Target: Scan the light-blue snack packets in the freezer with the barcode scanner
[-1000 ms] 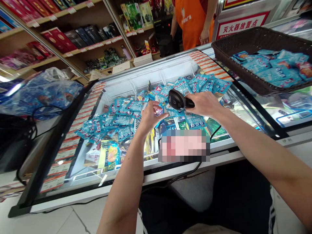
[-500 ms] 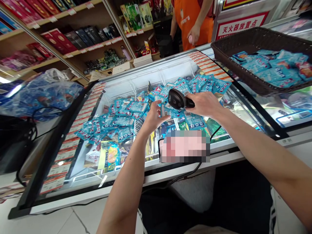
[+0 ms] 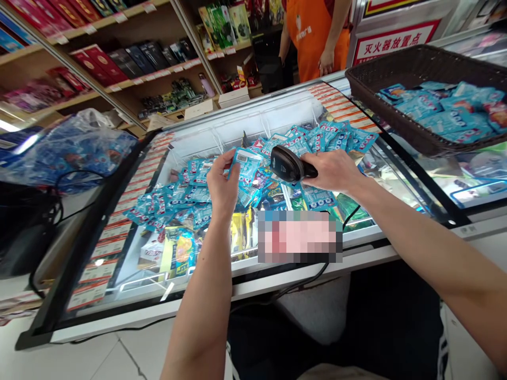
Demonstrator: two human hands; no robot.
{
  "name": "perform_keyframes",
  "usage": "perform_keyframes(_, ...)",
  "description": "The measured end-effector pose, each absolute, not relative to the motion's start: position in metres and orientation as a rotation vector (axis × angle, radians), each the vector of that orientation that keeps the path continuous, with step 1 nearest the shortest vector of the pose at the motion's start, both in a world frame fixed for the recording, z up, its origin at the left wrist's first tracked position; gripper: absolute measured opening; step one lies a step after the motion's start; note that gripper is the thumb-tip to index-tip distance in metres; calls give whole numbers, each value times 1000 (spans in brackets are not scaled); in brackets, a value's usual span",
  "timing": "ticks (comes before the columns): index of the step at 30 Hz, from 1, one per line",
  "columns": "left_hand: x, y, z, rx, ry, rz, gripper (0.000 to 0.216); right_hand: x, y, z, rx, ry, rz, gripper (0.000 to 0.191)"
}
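My left hand (image 3: 224, 182) pinches a blue snack packet (image 3: 247, 164) by its left edge, its printed barcode turned up toward me. In my right hand (image 3: 330, 171) is a black barcode scanner (image 3: 287, 163), gripped by the handle, its head just right of that packet. Both hands are above the glass top of a chest freezer (image 3: 222, 287). Many similar blue packets (image 3: 180, 192) lie spread to the left and behind the hands. A phone-like flat object (image 3: 299, 237), its face blurred out, rests near the front edge.
A dark woven basket (image 3: 396, 121) with more blue packets stands at the right. A clear plastic bag of blue packages (image 3: 79, 142) is at the left. The scanner's cable (image 3: 309, 279) runs along the freezer front. A person in an orange apron (image 3: 317, 37) stands behind, beside stocked shelves (image 3: 130, 82).
My left hand has moved left and now holds a blue packet; before, its fingers were spread near the scanner. The scanner is nearly still. The other person's hand has lowered.
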State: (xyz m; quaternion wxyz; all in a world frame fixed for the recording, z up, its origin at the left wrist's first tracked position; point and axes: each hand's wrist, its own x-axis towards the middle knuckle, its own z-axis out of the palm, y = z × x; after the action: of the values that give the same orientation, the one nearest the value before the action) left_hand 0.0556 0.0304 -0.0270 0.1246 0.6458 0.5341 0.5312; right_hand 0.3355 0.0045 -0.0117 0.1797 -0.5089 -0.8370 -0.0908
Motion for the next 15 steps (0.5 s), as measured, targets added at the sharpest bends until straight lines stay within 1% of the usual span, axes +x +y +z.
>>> perform_keyframes(2, 59, 26, -24, 1990, 1575, 1506, 34, 335, 3, -12, -1385, -2386, -261, 35)
perform_keyframes(8, 67, 20, -20, 2161, 1597, 1359, 22, 332, 1, -13, -1305, -2414, -303, 35)
perform_keyframes(15, 69, 18, -21, 2235, 1649, 1273, 23, 331, 0, -15, -1239, -2459, -298, 35)
